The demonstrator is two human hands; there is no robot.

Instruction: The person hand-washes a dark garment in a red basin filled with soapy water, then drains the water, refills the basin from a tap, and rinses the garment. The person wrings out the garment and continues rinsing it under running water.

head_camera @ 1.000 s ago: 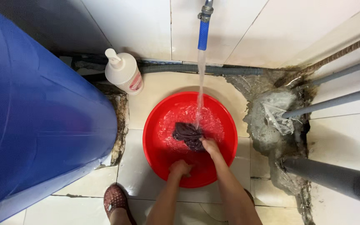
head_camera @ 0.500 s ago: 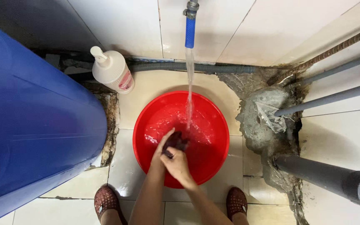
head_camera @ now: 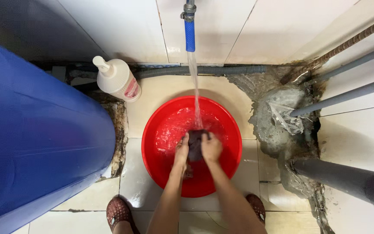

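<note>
- The left hand (head_camera: 181,149) and the right hand (head_camera: 211,147) meet over the middle of a red basin (head_camera: 161,173), each pressed to one side of a dark cloth (head_camera: 195,145).
- The fingers of the left hand are curled together and clamped on the left edge of the cloth; the fingers of the right hand are likewise closed and clamped on its right edge.
- The cloth is bunched into a small wet wad between the two hands, held just above the water in the basin, slightly beyond the basin's centre.
- A stream of water (head_camera: 194,86) falls from a tap with a blue spout (head_camera: 189,32) on the tiled wall and lands right on the top of the cloth.
- The basin sits on the tiled floor (head_camera: 247,173), with shallow foamy water inside it.
- A white pump bottle (head_camera: 117,79) lies tilted against the wall, to the far left of the basin and apart from it.
- A large blue barrel (head_camera: 35,138) fills the left side, just beside the basin.
- A grey corrugated hose (head_camera: 204,69) runs along the foot of the wall behind the basin.
- Grey pipes (head_camera: 347,93) cross the right side above rough cement.
- Two feet in dark red slippers (head_camera: 118,212) stand on the floor near the basin's close edge, one on each side of the forearms.
</note>
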